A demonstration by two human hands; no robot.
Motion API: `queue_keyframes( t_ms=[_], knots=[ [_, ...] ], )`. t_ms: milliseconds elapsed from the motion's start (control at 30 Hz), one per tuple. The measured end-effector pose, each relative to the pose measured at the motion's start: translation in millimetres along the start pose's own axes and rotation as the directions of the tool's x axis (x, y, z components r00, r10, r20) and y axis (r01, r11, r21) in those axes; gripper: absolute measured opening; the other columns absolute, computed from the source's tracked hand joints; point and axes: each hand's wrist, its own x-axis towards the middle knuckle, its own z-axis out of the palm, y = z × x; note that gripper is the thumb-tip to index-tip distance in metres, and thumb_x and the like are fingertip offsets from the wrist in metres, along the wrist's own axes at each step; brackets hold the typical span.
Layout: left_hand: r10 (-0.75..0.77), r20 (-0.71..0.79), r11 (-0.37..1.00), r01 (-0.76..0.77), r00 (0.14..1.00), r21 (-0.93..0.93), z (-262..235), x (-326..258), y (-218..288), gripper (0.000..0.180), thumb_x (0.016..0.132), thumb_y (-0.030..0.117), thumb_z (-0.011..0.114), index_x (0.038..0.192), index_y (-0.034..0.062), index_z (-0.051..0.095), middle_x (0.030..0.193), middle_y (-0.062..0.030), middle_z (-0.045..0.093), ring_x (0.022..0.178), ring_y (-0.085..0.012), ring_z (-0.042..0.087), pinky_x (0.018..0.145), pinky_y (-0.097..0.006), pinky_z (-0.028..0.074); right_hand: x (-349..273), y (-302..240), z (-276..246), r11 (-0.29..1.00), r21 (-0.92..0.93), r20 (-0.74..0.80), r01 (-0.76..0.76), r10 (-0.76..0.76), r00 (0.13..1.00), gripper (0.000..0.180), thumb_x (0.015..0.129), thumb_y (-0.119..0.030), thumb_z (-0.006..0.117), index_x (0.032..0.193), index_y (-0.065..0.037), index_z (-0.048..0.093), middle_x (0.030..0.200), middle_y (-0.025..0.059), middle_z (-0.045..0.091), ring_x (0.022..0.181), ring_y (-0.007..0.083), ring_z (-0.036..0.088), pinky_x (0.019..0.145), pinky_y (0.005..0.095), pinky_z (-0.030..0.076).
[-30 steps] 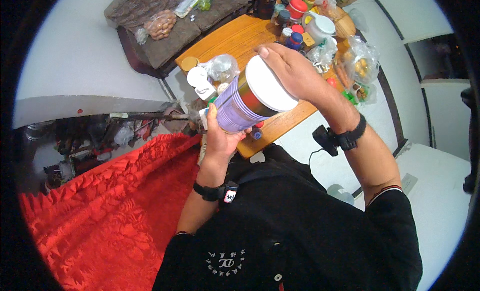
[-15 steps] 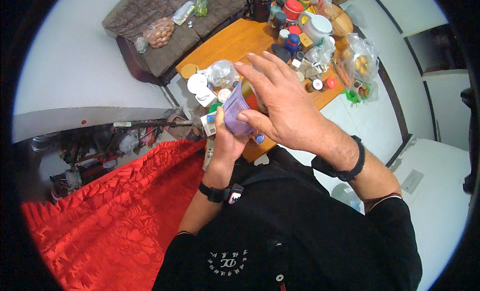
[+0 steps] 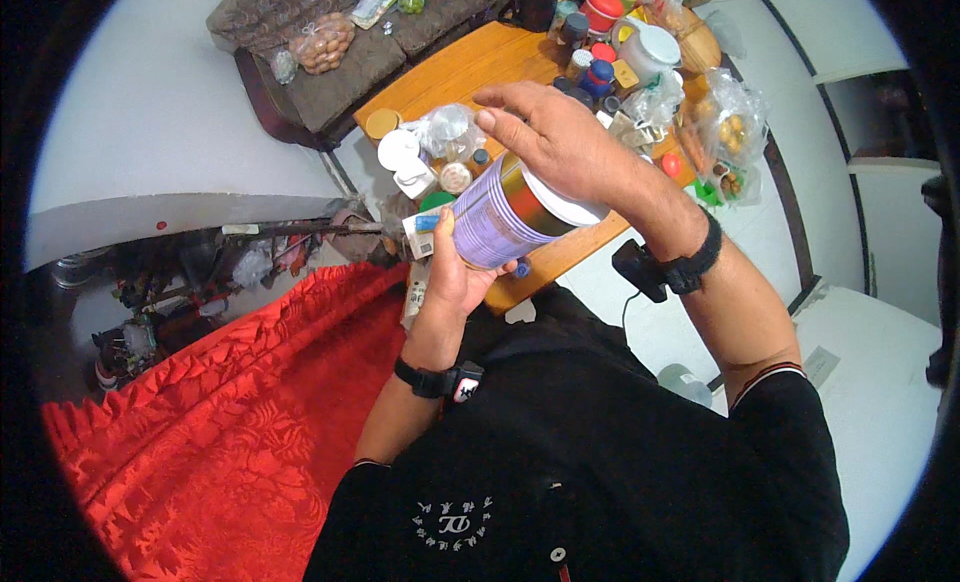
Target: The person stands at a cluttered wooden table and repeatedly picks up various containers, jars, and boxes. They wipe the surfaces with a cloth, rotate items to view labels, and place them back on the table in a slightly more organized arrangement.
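Observation:
A large ribbed can (image 3: 490, 222), purple with a gold band and a white lid (image 3: 562, 204), lies tilted in front of me with its lid toward the right. Near its base my left hand (image 3: 455, 282) is closed round it, the thumb up along the near left side and the other fingers underneath. My right hand (image 3: 560, 137) stretches over the lid end and the far side of the can, apparently touching it. Its thumb and fingers point left, unwrapped; the palm side is hidden.
Jars and bottles crowd the far right of the wooden table (image 3: 450, 77), beside bags of produce (image 3: 735, 132). White lids (image 3: 398, 150) and a clear plastic bag (image 3: 447, 132) lie just beyond the can. A red cloth (image 3: 250, 412) spreads at left, and a sofa (image 3: 330, 92) stands behind.
The can has turned so its side and white lid show, lid end to the right. My right hand has moved from spread over the can's near side to its far, upper side.

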Motion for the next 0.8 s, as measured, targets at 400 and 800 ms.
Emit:
queue_keyframes(
  t_ms=[400,800],
  knots=[
    [-0.127,-0.012,0.989,0.126,0.992,-0.076,4,8,4,0.076,0.109,0.071,0.02,0.147,0.0152,0.055,0.132,-0.013,0.07,0.107,-0.0309,0.07,0.069,-0.042,0.055,-25,41,-1,0.882,0.34,-0.061,-0.325,0.365,0.929,0.048,0.114,-0.041,0.052,0.132,0.0,0.069,0.113,0.0103,0.074,0.103,0.0182,0.071,0.09,0.0323,0.056],
    [-0.129,-0.006,0.992,0.129,0.992,-0.016,18,2,4,0.076,0.109,0.071,0.022,0.147,0.0141,0.055,0.132,-0.0128,0.069,0.11,-0.0302,0.069,0.071,-0.041,0.054,-48,12,-7,0.947,0.151,-0.116,-0.283,0.301,0.946,0.038,0.113,-0.034,0.055,0.135,-0.005,0.067,0.114,0.0139,0.076,0.1,0.0221,0.075,0.087,0.0358,0.06]
  ],
)
